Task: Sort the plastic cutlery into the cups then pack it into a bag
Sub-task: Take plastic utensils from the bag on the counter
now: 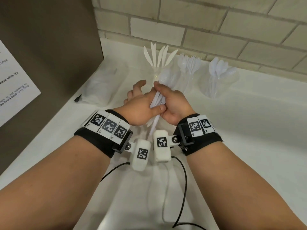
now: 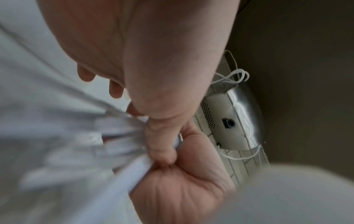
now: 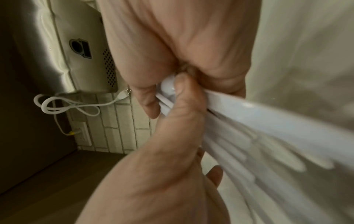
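Observation:
Both hands meet over the white counter point(image 1: 249, 130) in the head view. My right hand point(image 1: 174, 100) curls its fingers round a bundle of white plastic cutlery point(image 1: 157, 100), its spoon-like ends pointing away from me. My left hand point(image 1: 141, 105) pinches the same bundle with its thumb, its fingers spread beyond. The wrist views show the blurred bundle point(image 2: 118, 136) point(image 3: 268, 121) squeezed between the two hands. Behind stand three clear cups: knives point(image 1: 156, 62), forks point(image 1: 189, 67) and spoons point(image 1: 217, 75). A clear zip bag point(image 1: 99, 87) lies to the left.
A dark appliance point(image 1: 49, 47) with a paper notice point(image 1: 13, 90) walls off the left. A tiled wall point(image 1: 216, 30) runs behind the cups. Black sensor cables point(image 1: 182, 188) hang below my wrists. A white cord point(image 3: 67, 106) loops by the wall.

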